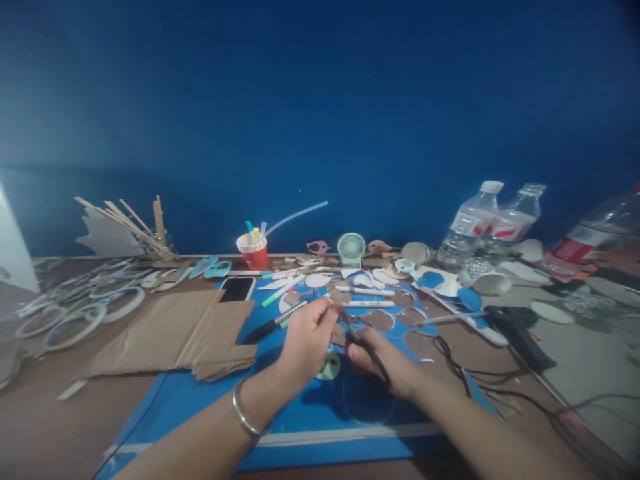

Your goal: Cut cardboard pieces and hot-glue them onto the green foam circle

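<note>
My right hand (383, 360) is wrapped round the dark handles of a pair of scissors (353, 333), whose blades point up and to the left. Close to the blade tips, my left hand (307, 337) is closed in a pinch; whatever is between its fingertips is too small to make out. A silver bangle (243, 408) circles the left wrist. Just below the left hand is a pale green round piece (329, 366) with a dark spot, partly hidden by the hand. Both hands are over a blue mat (295, 417).
Torn cardboard (185, 333) and several white rings (75, 327) lie left. Behind are a phone (238, 289), a red paper cup (254, 253) with pens, and a small fan (351, 248). Right are a black glue gun (520, 333), its cable, and plastic bottles (470, 223).
</note>
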{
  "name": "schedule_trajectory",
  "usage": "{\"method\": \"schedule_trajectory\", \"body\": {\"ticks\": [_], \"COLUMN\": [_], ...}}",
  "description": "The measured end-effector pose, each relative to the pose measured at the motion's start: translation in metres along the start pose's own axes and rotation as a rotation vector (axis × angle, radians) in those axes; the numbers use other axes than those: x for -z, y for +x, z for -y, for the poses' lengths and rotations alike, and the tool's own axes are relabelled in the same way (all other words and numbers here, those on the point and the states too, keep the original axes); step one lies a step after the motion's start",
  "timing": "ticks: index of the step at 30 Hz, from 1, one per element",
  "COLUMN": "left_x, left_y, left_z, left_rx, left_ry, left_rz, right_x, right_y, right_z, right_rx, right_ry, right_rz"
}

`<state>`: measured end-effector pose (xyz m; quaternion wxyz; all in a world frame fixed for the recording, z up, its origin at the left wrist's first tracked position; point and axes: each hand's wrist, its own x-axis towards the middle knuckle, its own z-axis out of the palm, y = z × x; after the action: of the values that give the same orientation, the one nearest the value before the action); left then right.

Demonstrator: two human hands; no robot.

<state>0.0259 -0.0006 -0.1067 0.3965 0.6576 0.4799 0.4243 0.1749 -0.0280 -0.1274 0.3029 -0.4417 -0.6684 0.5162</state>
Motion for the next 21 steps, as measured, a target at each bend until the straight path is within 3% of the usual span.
{"method": "schedule_trajectory", "body": {"ticks": [21], "left_x": [-0.0039], "left_y": [-0.0058], "left_z": [0.0042], "left_rx": [-0.073], "left_ry": [0.054], "left_rz": [0.023], "right_x": [-0.0028], "right_y": [0.0019], "right_z": [-0.0066], "right_rx": [0.032], "right_ry": [0.034], "right_rz": [0.037]}}
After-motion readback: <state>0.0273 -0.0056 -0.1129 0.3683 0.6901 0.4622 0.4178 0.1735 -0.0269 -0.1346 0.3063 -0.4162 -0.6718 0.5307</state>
